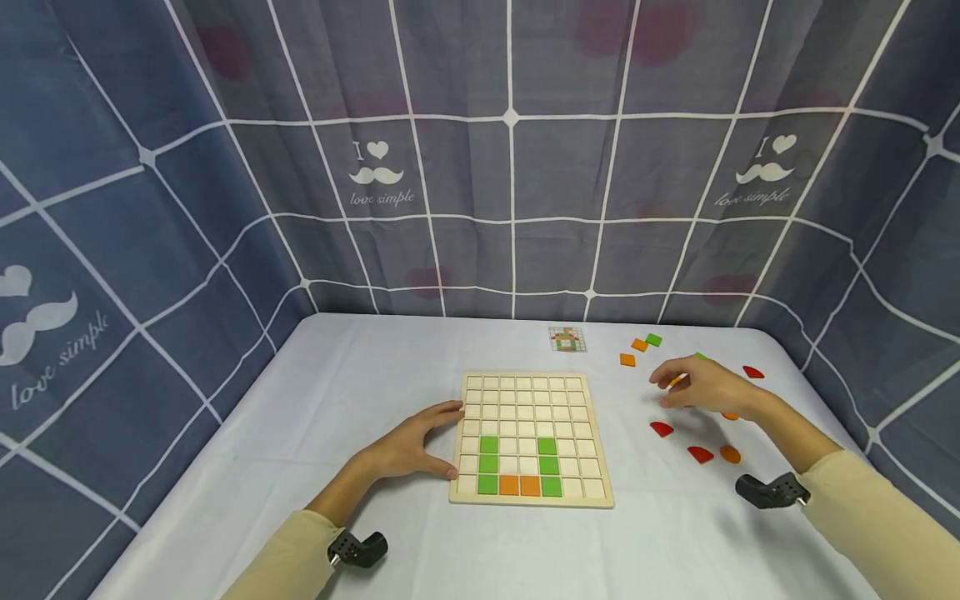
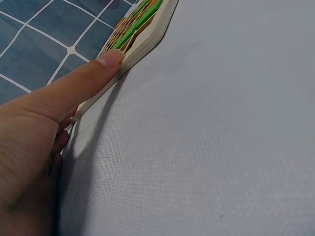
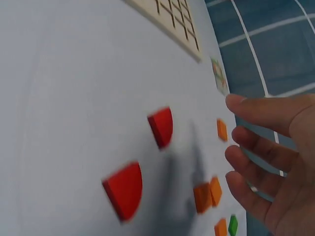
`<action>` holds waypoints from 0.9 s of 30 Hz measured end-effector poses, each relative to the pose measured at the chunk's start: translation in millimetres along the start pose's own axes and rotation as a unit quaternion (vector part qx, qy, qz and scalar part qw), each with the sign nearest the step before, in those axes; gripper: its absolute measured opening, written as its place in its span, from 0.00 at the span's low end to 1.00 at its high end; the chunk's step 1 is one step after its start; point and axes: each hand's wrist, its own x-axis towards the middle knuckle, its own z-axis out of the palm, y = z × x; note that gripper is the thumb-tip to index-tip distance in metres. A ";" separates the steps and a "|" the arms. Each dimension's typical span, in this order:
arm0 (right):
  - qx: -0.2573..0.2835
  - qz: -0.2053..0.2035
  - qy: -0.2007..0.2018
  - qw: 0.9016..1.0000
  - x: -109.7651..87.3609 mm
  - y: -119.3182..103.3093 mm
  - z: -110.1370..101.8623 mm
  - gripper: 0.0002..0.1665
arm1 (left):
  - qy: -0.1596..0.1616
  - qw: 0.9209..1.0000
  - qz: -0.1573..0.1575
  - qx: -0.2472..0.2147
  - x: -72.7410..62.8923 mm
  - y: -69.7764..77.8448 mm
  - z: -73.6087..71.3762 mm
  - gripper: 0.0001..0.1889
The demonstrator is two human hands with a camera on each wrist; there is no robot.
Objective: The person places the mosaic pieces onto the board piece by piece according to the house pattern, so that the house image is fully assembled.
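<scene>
My left hand (image 1: 412, 442) rests against the left edge of a wooden grid board (image 1: 531, 503), thumb and index finger spread apart along it. In the left wrist view, the thumb (image 2: 83, 83) touches the rim of the board. Green square tiles (image 1: 488, 444) fill two columns on the board, and two orange tiles (image 1: 509, 485) lie between them in the bottom row. Above the loose pieces on the right, my right hand (image 1: 701, 387) hovers with nothing visible between its parted fingers, which the right wrist view shows apart from the table. A red quarter-round piece (image 3: 161, 128) lies near it.
A small pattern card (image 1: 567, 339) lies behind the board. Loose orange squares (image 1: 627, 360), a green square (image 1: 654, 340), red pieces (image 1: 701, 455) and an orange round piece (image 1: 730, 454) are scattered at the right. A dark checked curtain (image 1: 465, 167) surrounds the white table (image 1: 337, 367).
</scene>
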 end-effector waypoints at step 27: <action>-0.060 0.024 -0.023 0.998 2.3 48.6 0.5 0.13 | -0.002 1.000 -0.003 0.007 -2.2 2.3 -1.3 0.53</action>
